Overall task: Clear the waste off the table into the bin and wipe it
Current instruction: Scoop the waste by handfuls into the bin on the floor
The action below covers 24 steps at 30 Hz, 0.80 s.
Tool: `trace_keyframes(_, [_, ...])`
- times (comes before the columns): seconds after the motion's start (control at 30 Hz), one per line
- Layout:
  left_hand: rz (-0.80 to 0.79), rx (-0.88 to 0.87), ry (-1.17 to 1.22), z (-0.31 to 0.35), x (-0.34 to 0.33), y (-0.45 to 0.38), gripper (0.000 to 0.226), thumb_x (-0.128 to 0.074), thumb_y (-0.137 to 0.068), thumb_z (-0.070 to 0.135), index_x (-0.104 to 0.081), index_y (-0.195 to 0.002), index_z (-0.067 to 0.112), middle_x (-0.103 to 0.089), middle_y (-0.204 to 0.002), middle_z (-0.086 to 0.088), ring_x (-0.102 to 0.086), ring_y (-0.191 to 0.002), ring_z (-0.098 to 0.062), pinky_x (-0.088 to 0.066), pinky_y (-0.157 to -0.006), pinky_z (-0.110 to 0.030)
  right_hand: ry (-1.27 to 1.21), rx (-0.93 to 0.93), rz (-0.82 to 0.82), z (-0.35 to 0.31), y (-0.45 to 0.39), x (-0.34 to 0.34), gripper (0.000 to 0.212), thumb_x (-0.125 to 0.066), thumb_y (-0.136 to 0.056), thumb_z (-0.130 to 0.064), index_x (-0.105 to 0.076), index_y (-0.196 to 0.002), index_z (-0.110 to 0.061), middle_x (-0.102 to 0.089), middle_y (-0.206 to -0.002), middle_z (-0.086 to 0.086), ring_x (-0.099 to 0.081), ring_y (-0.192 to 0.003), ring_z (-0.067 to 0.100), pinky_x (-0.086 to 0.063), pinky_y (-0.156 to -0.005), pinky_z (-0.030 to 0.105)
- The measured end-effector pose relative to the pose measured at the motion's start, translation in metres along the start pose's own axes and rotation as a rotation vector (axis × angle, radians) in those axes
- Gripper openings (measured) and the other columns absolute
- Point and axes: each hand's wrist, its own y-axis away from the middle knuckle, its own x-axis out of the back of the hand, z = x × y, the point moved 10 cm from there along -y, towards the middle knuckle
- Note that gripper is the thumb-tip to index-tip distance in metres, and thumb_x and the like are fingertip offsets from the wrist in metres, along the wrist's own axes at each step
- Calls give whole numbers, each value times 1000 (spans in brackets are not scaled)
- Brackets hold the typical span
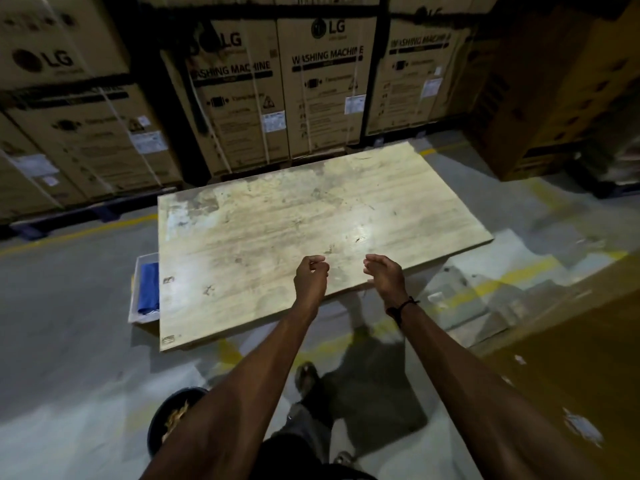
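1. Both arms are reaching over the near edge of the pale scuffed wooden tabletop (pixel 277 216).
2. The left hand (pixel 310 276) is hanging loosely curled, holding nothing; the right hand (pixel 384 273) is cupping loosely, likewise holding nothing.
3. The folded blue cloth (pixel 149 287) is lying in a white tray (pixel 135 289) off the table's left edge, long axis running front to back, nearer the left hand.
4. The dark round bin (pixel 173 415) is sitting on the floor under the left forearm, waste showing inside.

Warehouse: stacked washing-machine cartons (pixel 325 84)

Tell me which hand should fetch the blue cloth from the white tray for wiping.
Left. The blue cloth lies in the white tray off the wooden tabletop's left edge, on the left hand's side; the right hand would have to cross over.
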Motion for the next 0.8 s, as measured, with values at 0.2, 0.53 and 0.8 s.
trace_keyframes(0.2, [1, -28, -176, -10, -32, -83, 28, -63, -98, 7, -65, -126, 10, -69, -118, -2, -65, -98, -20, -50, -82, -30, 266, 62, 7, 10, -92, 1, 18, -74, -92, -10, -75, -110, -13, -77, -112, 10, -71, -104, 24, -57, -95, 43])
trace_keyframes(0.53, [-30, 111, -98, -40, -85, -186, 29, -67, -98, 14, -67, -127, 17, -70, -127, 1, -68, -116, -21, -56, -102, -44, 512, 55, -81, 40, -202, -10, 29, -70, -95, -2, -70, -124, -3, -71, -126, 16, -69, -110, 32, -49, -88, 23])
trace_keyframes(0.8, [76, 360, 373, -89, -115, -206, 16, -62, -106, 21, -67, -121, 21, -74, -115, 0, -71, -109, -18, -57, -83, -30, 630, 195, -173, 62, -258, -31, 29, -71, -92, -2, -71, -121, -2, -70, -120, 16, -67, -108, 31, -54, -94, 38])
